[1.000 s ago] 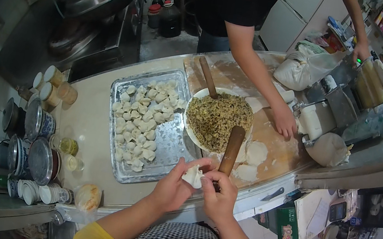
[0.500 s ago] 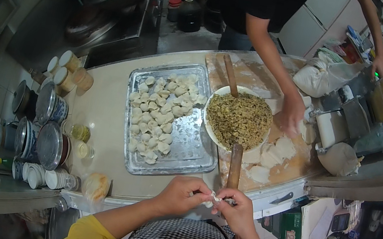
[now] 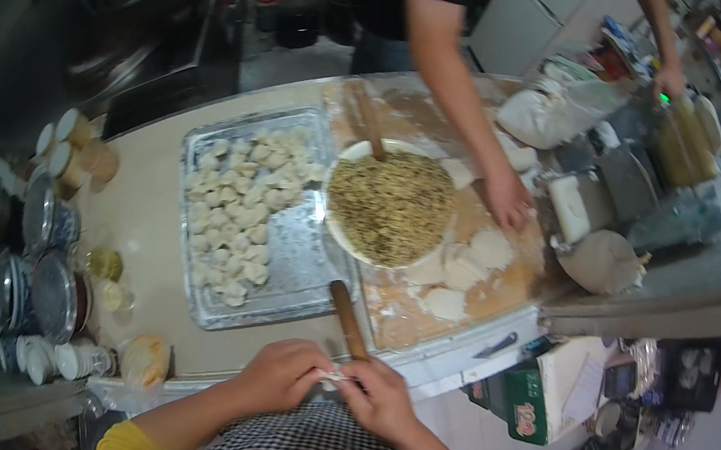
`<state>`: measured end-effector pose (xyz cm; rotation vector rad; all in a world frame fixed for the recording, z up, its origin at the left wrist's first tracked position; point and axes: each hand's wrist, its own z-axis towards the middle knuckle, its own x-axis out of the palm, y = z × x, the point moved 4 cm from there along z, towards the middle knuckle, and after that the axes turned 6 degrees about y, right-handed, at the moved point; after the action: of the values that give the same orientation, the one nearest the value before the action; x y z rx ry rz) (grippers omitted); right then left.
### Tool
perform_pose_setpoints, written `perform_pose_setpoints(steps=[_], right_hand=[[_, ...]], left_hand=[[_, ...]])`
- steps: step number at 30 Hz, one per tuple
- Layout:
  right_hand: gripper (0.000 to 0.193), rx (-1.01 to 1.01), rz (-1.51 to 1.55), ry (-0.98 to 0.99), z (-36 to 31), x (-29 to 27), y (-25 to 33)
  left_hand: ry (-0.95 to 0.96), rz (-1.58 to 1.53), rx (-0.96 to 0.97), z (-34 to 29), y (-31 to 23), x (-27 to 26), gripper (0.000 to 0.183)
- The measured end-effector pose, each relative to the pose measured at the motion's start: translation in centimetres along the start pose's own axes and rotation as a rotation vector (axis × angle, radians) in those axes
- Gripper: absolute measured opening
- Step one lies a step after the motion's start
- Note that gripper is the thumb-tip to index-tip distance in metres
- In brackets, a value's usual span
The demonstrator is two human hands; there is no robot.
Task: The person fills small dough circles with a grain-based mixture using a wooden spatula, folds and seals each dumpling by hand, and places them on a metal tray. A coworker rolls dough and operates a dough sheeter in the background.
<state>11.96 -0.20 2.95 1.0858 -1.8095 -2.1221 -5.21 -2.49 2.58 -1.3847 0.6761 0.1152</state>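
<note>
My left hand (image 3: 289, 375) and my right hand (image 3: 375, 395) meet in front of the apron, fingers closed on a small white dumpling (image 3: 333, 376) pinched between them. A brown wooden stick (image 3: 348, 320) points up and away from my right hand, seemingly held in it too; its lower end is hidden. Beyond the stick stands a white bowl (image 3: 329, 220) heaped with chopped green-brown filling (image 3: 391, 203). Left of it, a metal tray (image 3: 301, 265) carries rows of folded dumplings (image 3: 234, 213). Flat dough wrappers (image 3: 467, 260) lie on a floured wooden board (image 3: 397, 322).
Across the counter a person in black reaches a hand (image 3: 508, 199) over the board. A second wooden stick (image 3: 365, 119) leans in the bowl. Jars (image 3: 70, 162) and lidded pots (image 3: 61, 294) line the left side; a knife (image 3: 496, 345) lies near the right front edge.
The view has shifted right, so the scene sits further left. My stick now tilts left, away from the bowl's edge. The other person's hand has moved nearer over the wrappers.
</note>
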Motion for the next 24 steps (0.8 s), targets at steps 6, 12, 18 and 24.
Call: perform_pose_setpoints(steps=[6,12,18,24], right_hand=[[0.018,0.200,-0.150,-0.266,0.3,-2.7,-5.4],[0.014,0.487,-0.752,-0.517,1.1,-12.1,-14.7],[0.014,0.542,-0.546,-0.454,1.6,-12.6,-17.9],[0.012,0.475,-0.618,-0.491,2.1,-13.0,-16.5]], left_hand=[[0.037,0.420,-0.274,-2.8,8.8,-4.3,0.027],[-0.217,0.384,-0.412,-3.2,7.7,-8.4,0.041],[-0.060,0.247,-0.172,1.3,4.1,-3.9,0.036],[0.061,-0.012,-0.084,5.9,1.9,0.7,0.032]])
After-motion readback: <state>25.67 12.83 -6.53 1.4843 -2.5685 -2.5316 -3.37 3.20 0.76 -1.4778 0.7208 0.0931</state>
